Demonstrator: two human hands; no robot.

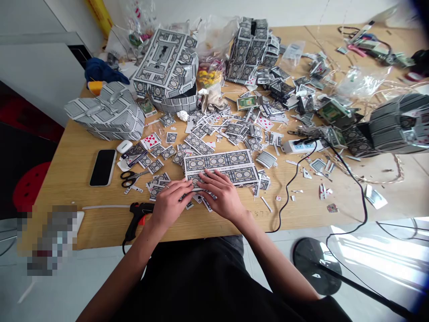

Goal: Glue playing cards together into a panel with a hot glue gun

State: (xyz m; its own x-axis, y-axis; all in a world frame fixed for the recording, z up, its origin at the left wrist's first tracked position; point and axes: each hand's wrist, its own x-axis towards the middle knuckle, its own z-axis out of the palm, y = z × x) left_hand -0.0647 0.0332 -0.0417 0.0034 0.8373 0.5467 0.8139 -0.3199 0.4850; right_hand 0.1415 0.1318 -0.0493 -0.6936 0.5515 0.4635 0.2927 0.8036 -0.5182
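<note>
A long panel of patterned playing cards [219,164] lies in front of me on the table, its card backs facing up in two rows. My left hand [171,197] grips the panel's near left corner, fingers bent together over it. Close beside it, my right hand [221,192] has its fingers laid over the near row and its thumb at the front edge. Both hands cover part of that edge. Cut card pieces [160,181] stick out around and under the panel. To the left are black scissors [130,178] and a glue gun [136,219].
Card-covered models [167,62] and a card basket [110,112] stand at the back left, another card model [251,51] behind. A phone [103,167] and white earphone case [124,146] lie left. A power strip [301,146] with black cords sits right, near a striped rounded piece [398,123].
</note>
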